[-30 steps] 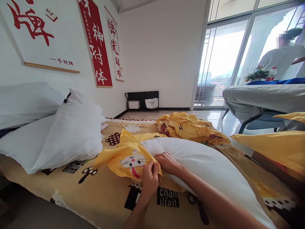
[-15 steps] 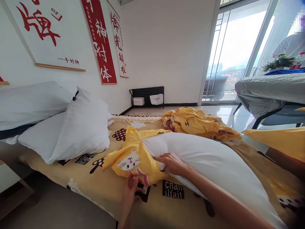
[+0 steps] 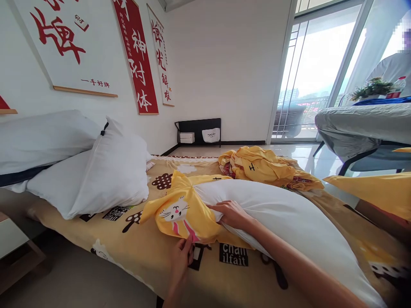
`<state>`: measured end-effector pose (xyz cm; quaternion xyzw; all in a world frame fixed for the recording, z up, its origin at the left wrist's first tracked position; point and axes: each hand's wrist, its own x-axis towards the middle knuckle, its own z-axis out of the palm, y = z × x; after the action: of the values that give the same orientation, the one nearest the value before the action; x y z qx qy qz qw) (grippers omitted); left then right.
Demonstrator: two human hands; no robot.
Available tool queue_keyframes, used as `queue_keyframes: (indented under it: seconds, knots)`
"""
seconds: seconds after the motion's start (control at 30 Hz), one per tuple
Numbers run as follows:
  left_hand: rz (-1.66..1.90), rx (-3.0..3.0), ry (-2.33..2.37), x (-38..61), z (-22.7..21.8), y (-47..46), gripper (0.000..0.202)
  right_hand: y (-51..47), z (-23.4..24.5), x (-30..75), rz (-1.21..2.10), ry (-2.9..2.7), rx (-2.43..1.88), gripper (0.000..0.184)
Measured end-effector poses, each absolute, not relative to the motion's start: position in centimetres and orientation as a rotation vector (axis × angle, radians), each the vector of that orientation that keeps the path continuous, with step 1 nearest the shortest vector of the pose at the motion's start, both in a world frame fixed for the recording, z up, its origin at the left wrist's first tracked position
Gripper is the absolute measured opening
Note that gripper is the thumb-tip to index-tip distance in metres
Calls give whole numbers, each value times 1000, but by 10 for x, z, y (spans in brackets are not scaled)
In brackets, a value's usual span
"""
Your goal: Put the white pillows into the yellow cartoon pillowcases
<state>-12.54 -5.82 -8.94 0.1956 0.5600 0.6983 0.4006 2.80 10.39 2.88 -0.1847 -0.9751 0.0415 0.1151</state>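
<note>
The white pillow [image 3: 289, 214] curves lengthwise from near right to far left, the yellow cover [image 3: 199, 211] over its left end. The left hand's [image 3: 183, 251] fingers pinch the cover's near edge; the right hand [image 3: 233, 215], closer to the pillow, touches its edge, grip unclear.

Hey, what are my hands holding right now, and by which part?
Left hand: the yellow cover, pinched at its near edge by the pink print. Right hand: the white pillow, seemingly by its end at the cover's opening.
</note>
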Motion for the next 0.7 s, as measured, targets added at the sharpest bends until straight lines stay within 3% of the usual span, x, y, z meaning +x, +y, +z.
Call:
queue_keyframes:
  seconds: [0.17, 0.5, 0.6, 0.7]
  knots:
    - [1761, 693, 1548, -107, -82, -49, 65, 90, 16, 28, -113, -2950, -538, 59]
    - [1574, 1197, 1826, -59, -87, -44, 60, 69, 33, -7, -76, -2930, -687, 28]
    - [1541, 1205, 1797, -61, -99, -57, 59, 67, 19, -5, -52, -2977, -636, 29]
    - [1482, 1229, 1763, -75, -98, -82, 55, 67, 5, 3, -35, -2972, -595, 44]
